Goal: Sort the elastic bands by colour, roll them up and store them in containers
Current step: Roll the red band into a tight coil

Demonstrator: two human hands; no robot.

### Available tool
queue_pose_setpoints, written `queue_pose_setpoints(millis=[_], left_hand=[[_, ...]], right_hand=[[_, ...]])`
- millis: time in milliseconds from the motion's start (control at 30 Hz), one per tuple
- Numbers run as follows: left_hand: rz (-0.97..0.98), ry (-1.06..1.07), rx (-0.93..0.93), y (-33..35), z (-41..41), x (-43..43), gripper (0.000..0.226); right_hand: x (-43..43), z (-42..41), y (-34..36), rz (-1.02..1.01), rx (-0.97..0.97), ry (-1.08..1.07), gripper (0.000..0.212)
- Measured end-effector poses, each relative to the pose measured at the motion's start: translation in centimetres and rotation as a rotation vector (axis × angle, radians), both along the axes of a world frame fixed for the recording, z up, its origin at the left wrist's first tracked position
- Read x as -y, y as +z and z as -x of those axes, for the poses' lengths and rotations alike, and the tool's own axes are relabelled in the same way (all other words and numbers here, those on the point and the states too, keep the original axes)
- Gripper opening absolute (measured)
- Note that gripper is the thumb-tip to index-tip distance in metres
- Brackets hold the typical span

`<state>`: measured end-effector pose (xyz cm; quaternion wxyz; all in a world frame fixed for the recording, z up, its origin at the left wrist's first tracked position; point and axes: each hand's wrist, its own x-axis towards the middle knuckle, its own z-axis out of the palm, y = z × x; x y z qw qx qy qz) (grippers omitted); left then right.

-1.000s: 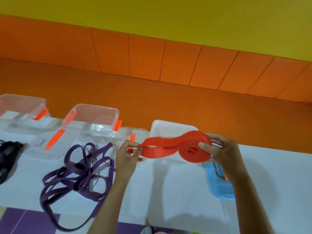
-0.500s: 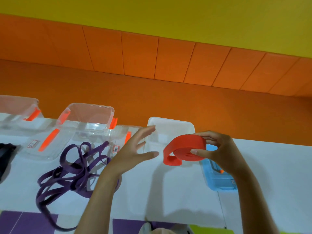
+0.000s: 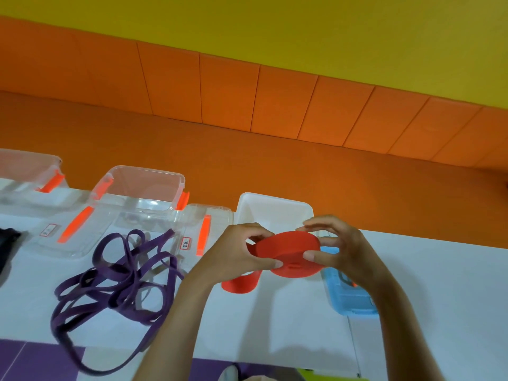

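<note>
A red elastic band (image 3: 288, 253), wound into a flat roll, is held above the white table between both hands. My left hand (image 3: 233, 253) pinches its left side, and a short loose end hangs down below that hand. My right hand (image 3: 339, 247) grips the roll's right edge with thumb and fingers. A purple elastic band (image 3: 118, 281) lies in a loose tangle on the table to the left. A white open container (image 3: 275, 209) stands just behind the roll.
Two clear containers (image 3: 143, 188) with orange clips stand at the back left, their clear lids (image 3: 203, 232) lying flat in front. A blue lid (image 3: 346, 295) lies under my right wrist. A black item (image 3: 7, 243) sits at the far left. An orange padded wall rises behind.
My left hand let go of the band's end, opened, then came back to grip the roll. The band went from a long loop to a nearly full roll.
</note>
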<state>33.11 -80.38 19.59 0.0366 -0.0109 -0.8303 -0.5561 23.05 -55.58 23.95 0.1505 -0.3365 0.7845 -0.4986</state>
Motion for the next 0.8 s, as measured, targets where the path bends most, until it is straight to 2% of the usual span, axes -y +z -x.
queue_pose_setpoints(millis=[67, 167, 267, 333, 467, 567, 800], left_hand=[[-0.018, 0.004, -0.010, 0.0, -0.2, 0.1, 0.041], [0.001, -0.013, -0.030, 0.2, -0.1, 0.5, 0.040], [0.010, -0.002, -0.038, 0.3, -0.1, 0.6, 0.039], [0.002, 0.011, -0.045, 0.3, -0.1, 0.5, 0.041], [-0.013, 0.045, -0.068, 0.6, -0.1, 0.5, 0.042], [-0.069, 0.044, -0.036, 0.9, -0.3, 0.3, 0.046], [-0.002, 0.026, 0.002, 1.0, -0.3, -0.4, 0.050]], right_hand=[[0.2, -0.2, -0.2, 0.004, -0.014, 0.004, 0.038], [0.5, -0.4, -0.6, -0.027, -0.055, -0.006, 0.031], [0.5, -0.3, -0.9, -0.056, -0.106, 0.007, 0.031], [0.3, -0.2, -1.1, -0.035, -0.051, 0.021, 0.032], [0.4, -0.2, -0.3, -0.054, 0.028, 0.048, 0.057], [0.5, -0.2, 0.1, -0.125, -0.013, 0.105, 0.051], [1.1, 0.1, -0.2, -0.212, -0.051, 0.168, 0.041]])
